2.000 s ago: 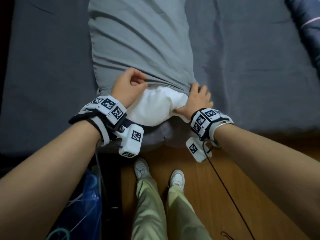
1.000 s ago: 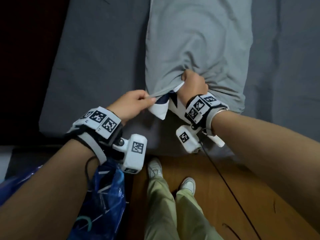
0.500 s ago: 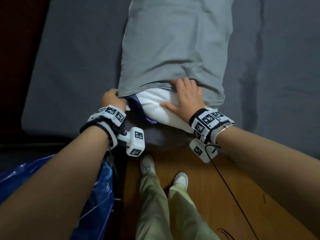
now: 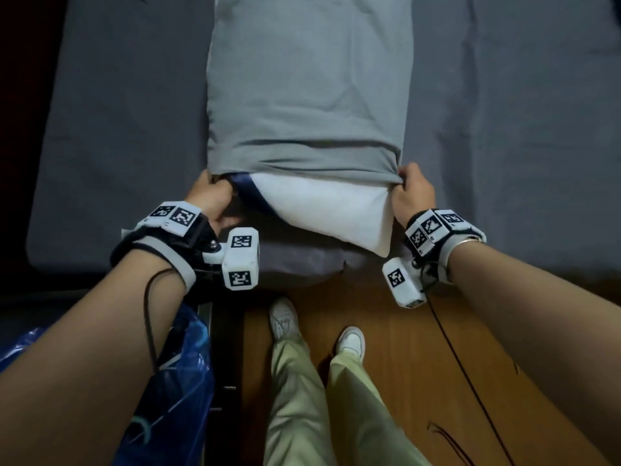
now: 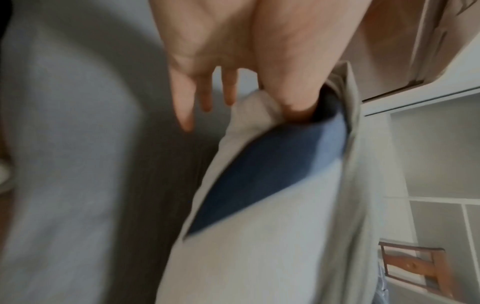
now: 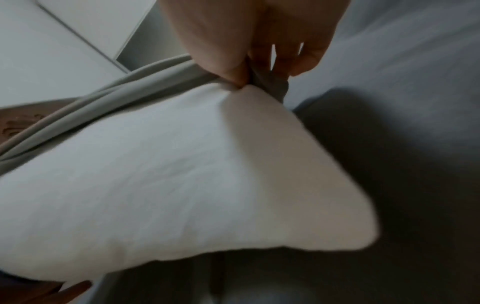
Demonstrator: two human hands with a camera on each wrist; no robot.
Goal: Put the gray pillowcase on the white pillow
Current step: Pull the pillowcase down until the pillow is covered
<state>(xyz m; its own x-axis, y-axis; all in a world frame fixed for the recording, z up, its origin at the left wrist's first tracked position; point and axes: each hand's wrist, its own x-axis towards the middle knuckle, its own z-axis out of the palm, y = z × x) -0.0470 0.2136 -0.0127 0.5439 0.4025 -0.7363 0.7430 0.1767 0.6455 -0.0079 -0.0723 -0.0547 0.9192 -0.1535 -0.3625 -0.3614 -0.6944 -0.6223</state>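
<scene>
Hands [image 4: 311,196] now apart — apparently at pillowcase [image 4: 307,95] corners

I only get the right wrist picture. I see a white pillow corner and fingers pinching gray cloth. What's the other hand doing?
Observer: The left hand holds the opposite corner of the gray pillowcase, with its thumb tucked inside the opening.
Operator: Is lots of the pillow sticking out?
Observer: Only the near end. The white pillow pokes out past the hem, and everything beyond is covered.
Operator: Is it all white?
Observer: No, there is a dark blue patch at its left corner, right beside the left hand.
</scene>
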